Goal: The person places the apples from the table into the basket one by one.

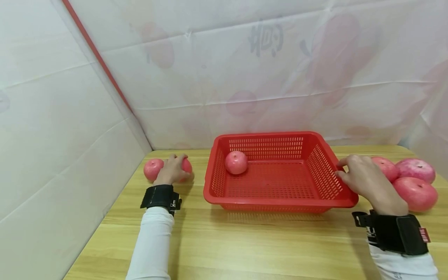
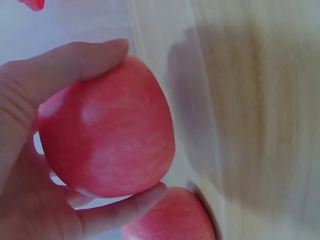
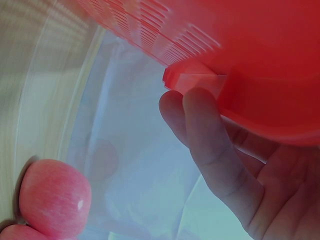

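Observation:
At the left side of the table, my left hand grips a red apple, with the thumb on one side and fingers on the other. Another apple lies just left of it. My right hand holds the right rim of a red plastic basket, its fingers bent at the edge in the right wrist view. Inside the basket, one apple sits at the left toward the back. The basket's slotted walls slope outward.
To the right of my right hand, several apples cluster together, a large one nearest me and a mottled one behind. White printed sheeting hangs behind and at the sides of the wooden table.

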The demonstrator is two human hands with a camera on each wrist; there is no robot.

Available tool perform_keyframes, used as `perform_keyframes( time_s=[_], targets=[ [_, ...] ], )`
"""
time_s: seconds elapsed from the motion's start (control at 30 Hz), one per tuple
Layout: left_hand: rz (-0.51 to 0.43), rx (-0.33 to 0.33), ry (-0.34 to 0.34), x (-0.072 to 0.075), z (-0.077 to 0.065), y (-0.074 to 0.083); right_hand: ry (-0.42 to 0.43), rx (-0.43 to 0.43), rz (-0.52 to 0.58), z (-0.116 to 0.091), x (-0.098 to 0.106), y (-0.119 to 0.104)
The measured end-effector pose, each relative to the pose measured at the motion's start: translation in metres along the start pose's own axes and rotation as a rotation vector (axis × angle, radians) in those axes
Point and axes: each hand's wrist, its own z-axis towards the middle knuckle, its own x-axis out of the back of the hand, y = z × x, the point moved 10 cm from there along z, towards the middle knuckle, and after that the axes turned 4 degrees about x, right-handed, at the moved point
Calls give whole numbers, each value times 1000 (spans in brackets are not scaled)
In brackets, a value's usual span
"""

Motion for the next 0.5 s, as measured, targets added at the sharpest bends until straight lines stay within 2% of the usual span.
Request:
perform_keyframes(
  time_s=[0.33, 0.5],
  targets=[
    [-47, -27, 102, 21, -2, 13, 5, 4, 3, -1, 0, -1],
    [-23, -68, 161, 34, -4, 23, 9, 7, -4, 0, 1, -1]
  ],
)
